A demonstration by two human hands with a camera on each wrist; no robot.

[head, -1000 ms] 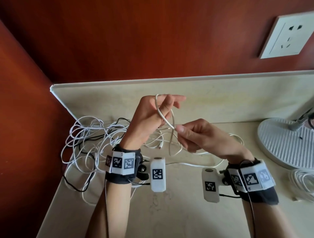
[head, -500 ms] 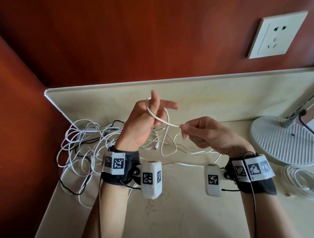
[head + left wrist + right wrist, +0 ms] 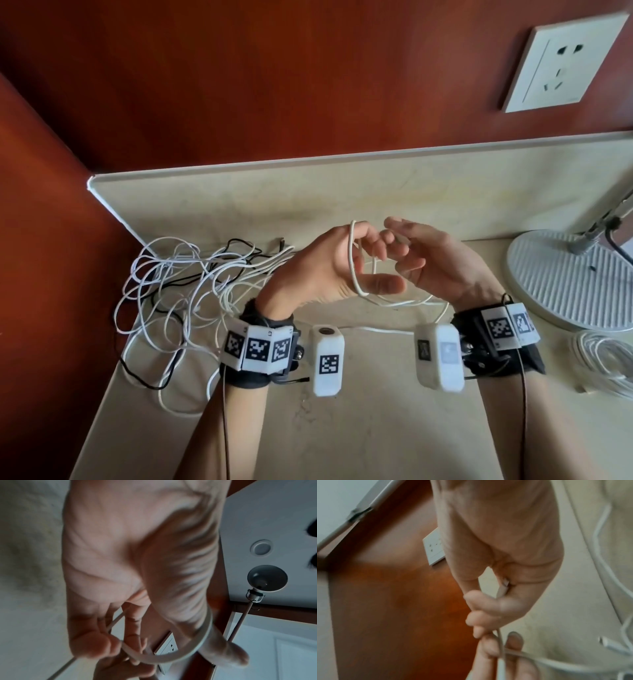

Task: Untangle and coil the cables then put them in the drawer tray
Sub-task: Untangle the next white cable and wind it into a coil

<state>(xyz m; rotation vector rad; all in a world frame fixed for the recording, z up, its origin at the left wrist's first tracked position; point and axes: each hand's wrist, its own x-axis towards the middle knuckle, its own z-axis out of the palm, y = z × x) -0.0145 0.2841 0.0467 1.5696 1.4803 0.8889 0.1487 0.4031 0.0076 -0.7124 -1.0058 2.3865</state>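
We see a tangle of cables (image 3: 191, 291), mostly white with one black strand, heaped at the table's (image 3: 376, 428) back left corner and spilling toward its left edge. Just right of the heap, our left hand (image 3: 329, 270) is raised above the table, palm turned inward. A white cable (image 3: 352, 267) is looped around its fingers and thumb, which curl round the loop. The right hand (image 3: 442, 263) meets it fingertip to fingertip, so the two hands are together over the middle of the table. In the right wrist view its fingers pinch the same cable, and a white plug end (image 3: 502, 589) sits against its palm. The cable trails down from both hands to the table between the wrists.

Both wrist views are blurred, and we cannot tell how many turns the loop has. At the table's right edge a coiled white cable (image 3: 603, 363) is cut off by the frame, beside a round white lamp base (image 3: 565, 281).

The held cable is thin, smooth and white.
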